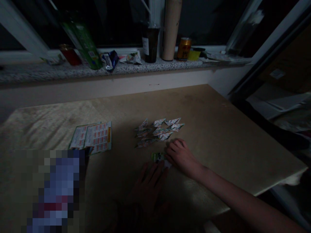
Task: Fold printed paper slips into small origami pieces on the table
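A small piece of printed paper (157, 157), green and white, lies on the table between my hands. My left hand (149, 181) rests in shadow at its near side, fingers stretched out and fingertips touching the paper. From the right, my right hand (181, 158) bends its fingers down over the paper's right edge, where a pale part shows; the fingertips are partly hidden. Just beyond my hands sit several folded paper pieces (159, 131) with pointed ends, grouped close together. Dim light hides fine detail of the paper and its folds.
Printed sheets (97, 137) lie on the cloth-covered table (204, 113) at left, near a blurred-out blue object (58, 184). The windowsill (126, 68) behind holds a green bottle (85, 45), a dark cup (151, 45), a cardboard tube (171, 30) and a golden can (184, 49).
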Tool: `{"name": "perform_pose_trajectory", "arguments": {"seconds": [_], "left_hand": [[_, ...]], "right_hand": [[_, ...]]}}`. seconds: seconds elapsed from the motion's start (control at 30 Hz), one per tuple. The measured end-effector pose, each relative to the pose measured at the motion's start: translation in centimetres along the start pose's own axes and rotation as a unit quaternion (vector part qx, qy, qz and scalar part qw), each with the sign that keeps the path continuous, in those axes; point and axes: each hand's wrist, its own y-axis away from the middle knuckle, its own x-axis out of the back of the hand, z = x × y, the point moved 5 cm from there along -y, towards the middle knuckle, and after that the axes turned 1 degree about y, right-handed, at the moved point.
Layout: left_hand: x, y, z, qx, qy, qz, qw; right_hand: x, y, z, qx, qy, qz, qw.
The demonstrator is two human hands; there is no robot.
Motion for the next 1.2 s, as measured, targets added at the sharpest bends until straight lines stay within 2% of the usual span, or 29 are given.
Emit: {"name": "perform_pose_trajectory", "arguments": {"seconds": [0.43, 0.57, 0.63, 0.87, 1.03, 1.2], "left_hand": [[-0.1, -0.1, 0.1, 0.003, 0.008, -0.002, 1.000], [-1.1, 0.0, -0.8, -0.041, 0.044, 0.027, 0.998], [-1.5, 0.1, -1.4, -0.052, 0.050, 0.021, 0.997], [-0.9, 0.2, -1.6, -0.091, 0.030, 0.016, 0.995], [-1.3, 0.2, -1.3, -0.086, 0.005, 0.035, 0.996], [-0.9, 0.1, -0.9, -0.048, -0.028, 0.034, 0.998]], "right_hand": [[0.3, -0.2, -1.1, 0.043, 0.086, -0.032, 0.995], [0.4, -0.3, -1.4, 0.056, 0.093, -0.036, 0.993], [0.3, -0.4, -1.5, 0.062, 0.092, -0.039, 0.993], [0.3, -0.4, -1.5, 0.070, 0.101, -0.050, 0.991], [0.3, -0.6, -1.4, 0.062, 0.099, -0.053, 0.992], [0.8, -0.1, -1.2, 0.057, 0.073, -0.048, 0.995]]}}
